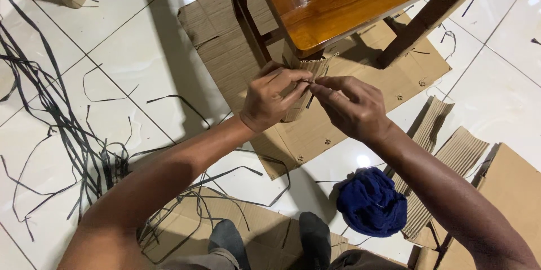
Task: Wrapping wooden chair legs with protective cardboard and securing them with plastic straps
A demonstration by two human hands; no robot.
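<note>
My left hand (273, 100) and my right hand (348, 105) meet at one leg of a varnished wooden table (338, 0). Both pinch a strip of corrugated cardboard (314, 68) that is wrapped around the leg just under the tabletop corner. The fingertips of both hands touch near the middle of the wrap, where a thin dark strap piece shows. The leg itself is mostly hidden behind the cardboard and my hands.
A flat brown cardboard sheet (236, 50) lies under the table on white floor tiles. Loose black plastic straps (62, 135) sprawl at left. A dark blue cloth bundle (372, 202) lies beside corrugated strips (456, 157) at right. More cardboard (515, 191) sits at far right.
</note>
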